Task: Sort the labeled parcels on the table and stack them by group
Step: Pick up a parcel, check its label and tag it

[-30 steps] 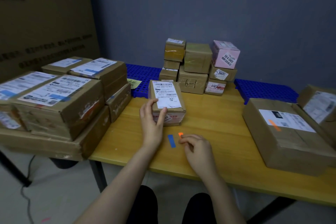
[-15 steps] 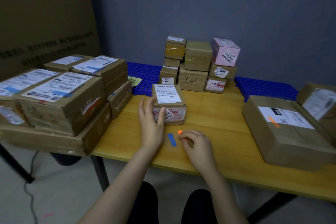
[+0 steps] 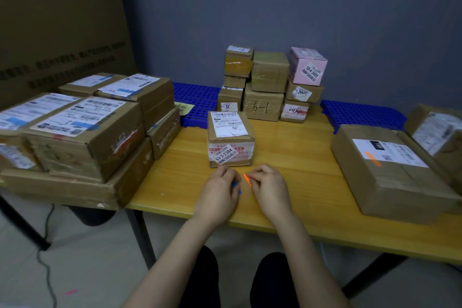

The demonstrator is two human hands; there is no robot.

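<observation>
A small brown parcel with a white shipping label on top and a "53-3-2304" sticker on its front stands on the yellow table. Just in front of it, my left hand has its fingers curled over a blue sticker strip. My right hand pinches an orange sticker strip lifted off the tabletop. Neither hand touches the parcel.
A pile of large blue-marked parcels fills the left. Small parcels are stacked at the back centre, a pink box on top. Orange-marked big parcels sit right. Blue plastic grids lie behind.
My left hand let go of the small parcel and came down onto the blue strip. My right hand has raised the orange strip off the table.
</observation>
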